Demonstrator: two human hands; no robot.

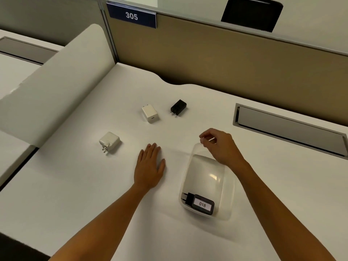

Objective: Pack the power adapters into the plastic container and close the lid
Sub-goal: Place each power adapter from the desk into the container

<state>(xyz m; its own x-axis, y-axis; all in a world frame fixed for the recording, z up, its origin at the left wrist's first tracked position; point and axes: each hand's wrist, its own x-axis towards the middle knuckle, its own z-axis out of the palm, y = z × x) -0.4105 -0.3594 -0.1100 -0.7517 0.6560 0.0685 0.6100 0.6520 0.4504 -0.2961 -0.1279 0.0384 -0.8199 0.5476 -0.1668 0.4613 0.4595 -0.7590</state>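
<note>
A clear plastic container (230, 200) stands on the white desk at right of centre. Inside it, at the near end, lies a black power adapter (201, 203) with a label reading 018. My right hand (221, 147) is over the container's far end, fingers pinched on the far edge of the clear lid (204, 166). My left hand (149, 167) lies flat on the desk left of the container, fingers apart, holding nothing. Three adapters lie loose on the desk: a white one with round pins (110, 141), a white cube (149, 113) and a black one (178, 107).
A beige partition wall (226, 59) with a blue sign reading 305 closes the back of the desk. A grey cable flap (290, 127) is set into the desk at right. A low white divider (62, 87) runs along the left side.
</note>
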